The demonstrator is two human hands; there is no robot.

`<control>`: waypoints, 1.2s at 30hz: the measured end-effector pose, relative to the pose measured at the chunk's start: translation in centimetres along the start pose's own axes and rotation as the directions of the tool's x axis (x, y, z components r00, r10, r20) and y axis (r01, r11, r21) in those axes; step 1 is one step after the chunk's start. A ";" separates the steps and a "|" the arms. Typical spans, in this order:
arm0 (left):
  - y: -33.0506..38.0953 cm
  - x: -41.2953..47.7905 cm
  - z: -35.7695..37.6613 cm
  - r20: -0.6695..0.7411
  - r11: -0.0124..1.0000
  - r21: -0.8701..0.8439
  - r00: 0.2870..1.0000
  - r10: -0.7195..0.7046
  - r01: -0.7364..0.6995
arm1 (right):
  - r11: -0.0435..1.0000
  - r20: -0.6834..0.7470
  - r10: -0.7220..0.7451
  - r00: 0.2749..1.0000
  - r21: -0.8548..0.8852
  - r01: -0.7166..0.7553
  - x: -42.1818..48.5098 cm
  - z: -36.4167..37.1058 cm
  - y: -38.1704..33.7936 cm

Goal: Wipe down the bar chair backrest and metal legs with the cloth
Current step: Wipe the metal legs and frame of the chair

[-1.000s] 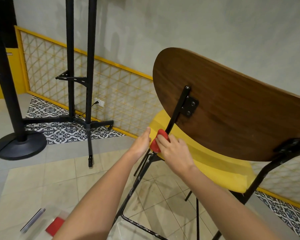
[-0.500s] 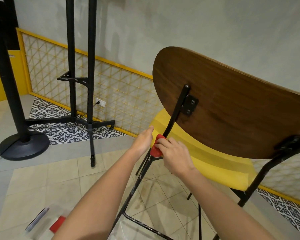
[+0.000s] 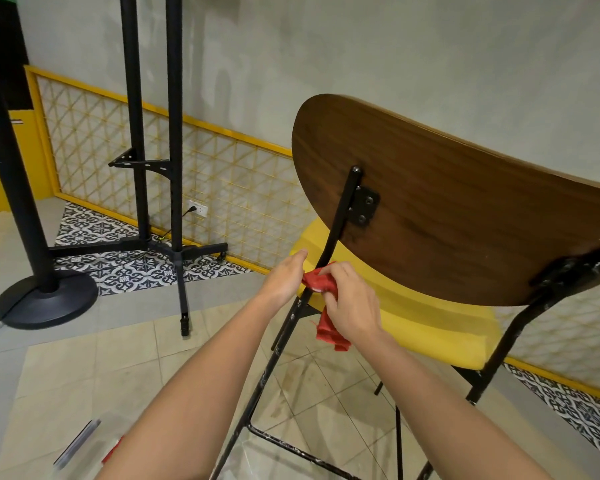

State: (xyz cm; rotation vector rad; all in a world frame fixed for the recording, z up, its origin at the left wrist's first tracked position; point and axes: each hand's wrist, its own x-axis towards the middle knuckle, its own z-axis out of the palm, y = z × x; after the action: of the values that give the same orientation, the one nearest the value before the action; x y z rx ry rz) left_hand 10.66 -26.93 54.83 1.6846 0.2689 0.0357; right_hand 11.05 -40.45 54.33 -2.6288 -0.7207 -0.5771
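Pale floor tiles [image 3: 84, 368] fill the near ground, with a clear packet [image 3: 80, 441] blurred at 7 o'clock. Closest at centre, the right hand [image 3: 352, 308] has its fingers curled around a red cloth [image 3: 328, 329], bunching it against the black metal leg [image 3: 267, 372] just where the leg meets the yellow seat [image 3: 430, 323]; a loose tail of cloth hangs below the fist. The left hand [image 3: 284, 275] sits just beside it at 9 o'clock of the leg, fingers nearly straight and touching the cloth's edge, with no grip showing. That leg's long axis leans from 7 o'clock at the floor to 1 o'clock, ending at a screwed bracket [image 3: 364, 207] on the wooden backrest [image 3: 465, 209]. The backrest shows its rear face to the camera, its long axis running from 10 o'clock down to 4 o'clock. Farther off at 10 o'clock stand a black twin-post stand [image 3: 174, 133] and a round-based pole [image 3: 49, 299], before a yellow lattice panel [image 3: 222, 174] and grey wall. Likely risks: a hard stroke along the slanted leg could rock or skid the tall chair on smooth tile, since neither hand is bracing it; the dangling tail might snag on the bracket's screws; and chipped paint on the leg could catch the cloth.
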 end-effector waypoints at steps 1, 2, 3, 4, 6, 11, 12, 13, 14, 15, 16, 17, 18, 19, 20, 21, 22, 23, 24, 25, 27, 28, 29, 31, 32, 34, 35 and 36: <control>0.1 -0.1 0.0 0.001 1.000 0.000 1.000 -0.005 0.005 | 1.000 0.024 -0.002 1.000 0.012 0.002 -0.1 -0.3 0.1; 0.2 -0.3 0.1 -0.001 1.000 0.001 1.000 -0.004 0.004 | 1.000 0.024 -0.006 1.000 0.020 0.005 -0.2 -0.6 0.2; 0.2 -0.4 0.1 -0.003 1.000 0.007 1.000 0.004 -0.004 | 1.000 -0.005 -0.009 1.000 0.028 0.009 -0.2 -0.8 0.2; 0.2 -0.4 0.1 -0.003 1.000 0.017 1.000 0.003 -0.003 | 0.999 -0.048 -0.008 0.999 0.038 0.010 -0.3 -0.9 0.1; 0.1 -0.7 0.1 -0.001 0.999 0.036 1.000 0.015 -0.015 | 0.999 -0.111 0.010 0.994 0.045 -0.005 -0.2 -0.6 -0.3; -0.3 -0.9 0.1 -0.010 0.998 0.054 0.999 0.036 -0.035 | 0.996 -0.133 0.075 0.988 0.060 -0.067 0.1 1.0 -1.1; -0.4 -1.0 0.1 -0.014 0.999 0.046 1.000 0.028 -0.027 | 0.997 -0.120 0.062 0.991 0.049 -0.056 -0.1 1.2 -1.0; -0.6 -1.0 0.1 -0.020 0.999 0.048 1.000 0.015 -0.014 | 0.999 -0.089 0.040 0.995 0.022 -0.038 -0.3 1.4 -0.9; -0.9 -0.8 0.1 -0.026 0.999 0.047 1.000 0.006 -0.005 | 1.000 -0.041 0.010 0.999 -0.016 -0.011 -0.6 1.6 -0.7; -1.2 -0.9 0.1 -0.033 0.999 0.046 0.999 -0.003 0.004 | 0.998 0.017 -0.026 1.000 -0.060 0.027 -1.0 1.9 -0.4; -1.4 -0.9 0.2 -0.033 0.999 0.042 0.999 -0.012 0.014 | 0.993 0.061 -0.063 0.996 -0.098 0.069 -1.5 2.2 -0.1; -1.6 -1.0 0.2 -0.035 0.999 0.040 0.999 -0.021 0.022 | 0.987 0.075 -0.095 0.993 -0.121 0.104 -1.9 2.3 0.0; -1.7 -1.0 0.1 -0.033 0.999 0.040 0.999 -0.026 0.028 | 0.983 0.060 -0.119 0.991 -0.134 0.126 -2.1 2.3 0.1; -1.9 -1.0 0.0 -0.032 0.999 0.036 0.999 -0.035 0.036 | 0.981 0.023 -0.145 0.989 -0.129 0.147 -2.2 2.2 0.0; -2.1 -0.9 -0.1 -0.038 0.999 0.026 0.998 -0.046 0.047 | 0.976 -0.028 -0.185 0.982 -0.121 0.180 -2.2 2.0 0.0; -2.1 -0.8 -0.3 -0.050 0.999 0.016 0.997 -0.051 0.052 | 0.966 -0.091 -0.240 0.967 -0.126 0.227 -2.0 1.7 0.1; -2.3 -0.7 -0.4 -0.067 0.999 0.007 0.997 -0.041 0.042 | 0.949 -0.149 -0.302 0.942 -0.143 0.281 -1.7 1.5 0.0; -2.3 -0.6 -0.4 -0.092 1.000 -0.001 0.995 -0.028 0.028 | 0.928 -0.199 -0.361 0.911 -0.172 0.330 -1.2 1.0 -0.1; -2.4 -0.5 -0.4 -0.120 1.000 -0.011 0.993 -0.015 0.013 | 0.907 -0.238 -0.412 0.880 -0.205 0.369 -0.6 0.6 -0.2; -2.4 -0.5 -0.5 -0.142 1.000 -0.024 0.990 -0.007 0.004 | 0.888 -0.263 -0.450 0.854 -0.234 0.396 0.0 0.3 -0.3; -2.4 -0.4 -0.5 -0.158 0.999 -0.043 0.987 0.012 -0.019 | 0.855 -0.260 -0.501 0.825 -0.298 0.425 1.3 0.0 -0.1; -2.5 -0.4 -0.6 -0.162 0.998 -0.055 0.987 0.010 -0.019 | 0.833 -0.227 -0.524 0.821 -0.336 0.439 1.9 0.1 0.0; -2.5 -0.4 -0.7 -0.160 0.998 -0.066 0.987 0.002 -0.013 | 0.809 -0.182 -0.543 0.820 -0.375 0.452 2.2 0.4 0.2; -2.8 -0.3 -0.9 -0.156 0.997 -0.074 0.988 -0.010 -0.001 | 0.765 -0.092 -0.561 0.823 -0.437 0.472 2.5 0.9 0.6; -3.0 -0.2 -1.1 -0.156 0.997 -0.075 0.988 -0.009 -0.003 | 0.752 -0.065 -0.559 0.826 -0.458 0.473 2.5 1.2 0.6; -3.4 -0.1 -1.3 -0.153 0.998 -0.071 0.988 -0.011 0.000 | 0.730 -0.018 -0.550 0.835 -0.496 0.470 2.1 1.8 0.6; -3.6 -0.2 -1.3 -0.152 0.998 -0.069 0.988 -0.018 0.007 | 0.719 0.010 -0.540 0.842 -0.515 0.467 1.8 2.3 0.5; -3.9 -0.2 -1.3 -0.152 0.998 -0.064 0.988 -0.025 0.015 | 0.711 0.034 -0.527 0.849 -0.531 0.462 1.3 2.6 0.5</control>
State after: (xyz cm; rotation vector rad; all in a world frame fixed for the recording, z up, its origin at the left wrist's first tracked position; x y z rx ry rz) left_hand 9.65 -25.33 51.23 1.6184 0.3955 0.1573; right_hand 13.10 -39.17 52.60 -2.8226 -1.4312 -1.2329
